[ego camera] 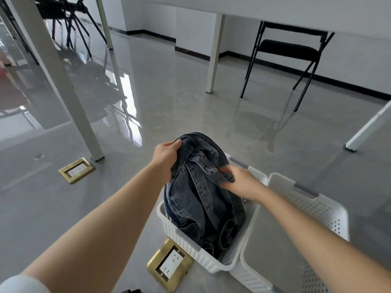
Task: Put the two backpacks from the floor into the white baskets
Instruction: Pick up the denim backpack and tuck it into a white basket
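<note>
A dark denim backpack (pixel 190 193) stands upright with its lower end inside the left white basket (pixel 179 235); its top sticks out well above the rim. My left hand (pixel 165 157) grips the backpack's upper left edge. My right hand (pixel 239 182) is blurred and rests on the shoulder straps, fingers curled around one. A second white basket (pixel 317 208) sits directly to the right with nothing in it. No other backpack is in view.
Two brass floor sockets are set in the glossy grey floor, one (pixel 77 170) at the left and one (pixel 169 265) touching the left basket's near corner. White table legs (pixel 213 53) and a black folding chair (pixel 289 53) stand beyond.
</note>
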